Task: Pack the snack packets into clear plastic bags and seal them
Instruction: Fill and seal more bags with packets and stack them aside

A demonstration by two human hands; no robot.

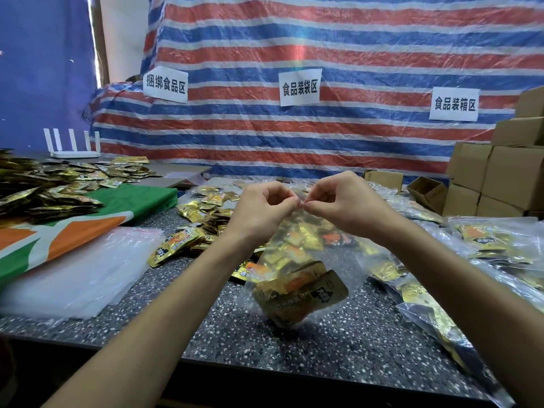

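Note:
A clear plastic bag (297,260) hangs above the speckled table, with gold snack packets (300,295) lying in its bottom. My left hand (262,207) and my right hand (344,201) both pinch the bag's top edge, fingertips almost touching in the middle. Behind the bag, loose gold snack packets (203,213) are scattered over the table. A stack of empty clear bags (76,269) lies flat at the left.
Filled clear bags (488,245) pile up on the right. Cardboard boxes (506,178) are stacked at the far right. More gold packets (44,187) lie on a green and orange cloth (88,228) at the left. A white router (73,153) stands behind them. The table edge (265,366) runs near me.

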